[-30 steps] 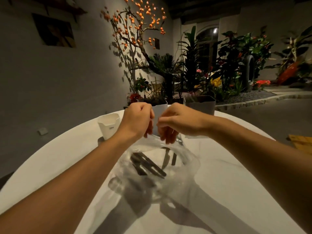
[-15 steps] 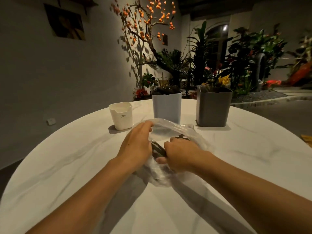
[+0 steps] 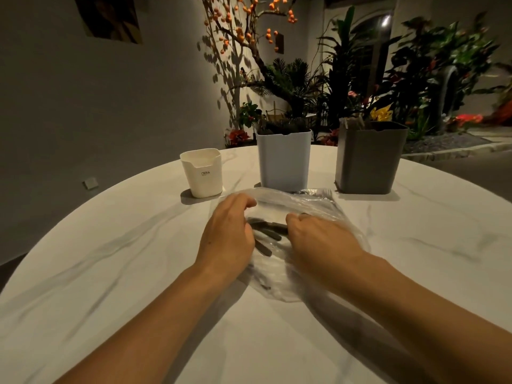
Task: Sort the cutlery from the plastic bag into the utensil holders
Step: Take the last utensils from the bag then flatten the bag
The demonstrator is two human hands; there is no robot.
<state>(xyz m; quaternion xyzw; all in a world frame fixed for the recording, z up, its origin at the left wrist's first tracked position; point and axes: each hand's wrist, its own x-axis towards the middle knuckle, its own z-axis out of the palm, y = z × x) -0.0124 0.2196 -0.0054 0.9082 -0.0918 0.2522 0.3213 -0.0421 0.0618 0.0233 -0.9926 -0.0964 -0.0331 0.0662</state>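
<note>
Marble table (image 3: 110, 273): white holder (image 3: 201, 173) reads "CRBW", beside plastic bag (image 3: 291, 206).

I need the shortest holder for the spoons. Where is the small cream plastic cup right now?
In the head view, the small cream plastic cup stands at far left on the white marble table, left of the pale blue holder.

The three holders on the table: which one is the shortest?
The cream-white holder on the left, with small dark lettering on its front. The pale blue holder in the middle and the grey holder on the right both stand clearly taller.
</note>
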